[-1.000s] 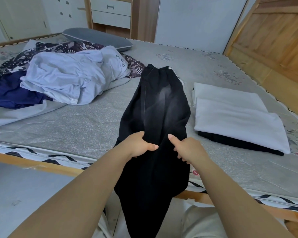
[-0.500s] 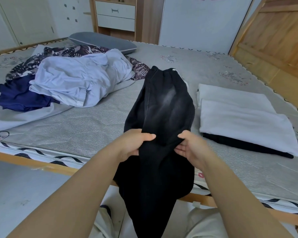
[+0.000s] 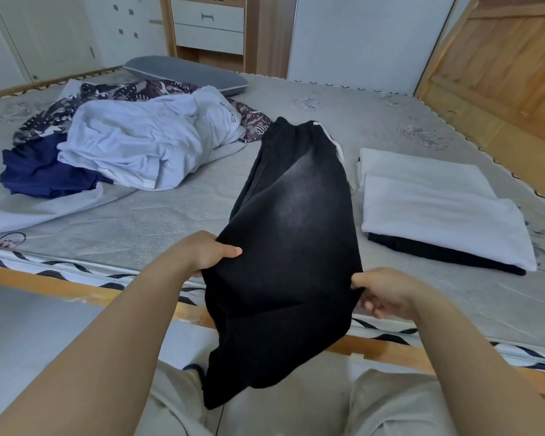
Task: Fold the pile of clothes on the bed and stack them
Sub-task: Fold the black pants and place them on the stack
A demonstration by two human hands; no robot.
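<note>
Head view shows us holding a black garment (image 3: 293, 234) by its two sides, half on the bed (image 3: 390, 121) and half hanging over the near edge toward our lap. Our left hand (image 3: 202, 254) has its grip closed on the garment's left side, thumb on top of the cloth and fingers tucked under it. Our right hand (image 3: 387, 294) pinches the right side, fingers curled beneath. We judge the cloth is held like this to spread it flat and square before a fold, with the far end, where a white stripe shows, resting on the mattress as an anchor.

The folded stack (image 3: 438, 212) sits toward the right edge of the bed, white pieces on top of a dark one, placed close enough, we think, to take the black garment once it is folded. The unfolded pile (image 3: 145, 146) lies toward the far left corner, a pale shirt over a patterned piece and a navy one, with a grey pillow (image 3: 186, 73) behind it.

We cannot tell what kind of garment the black one is, since its lower end drops out of sight below the bed frame and its fabric shows almost no seams. Our fingertips are hidden under the cloth on both sides, and how many pieces the stack holds is unclear
</note>
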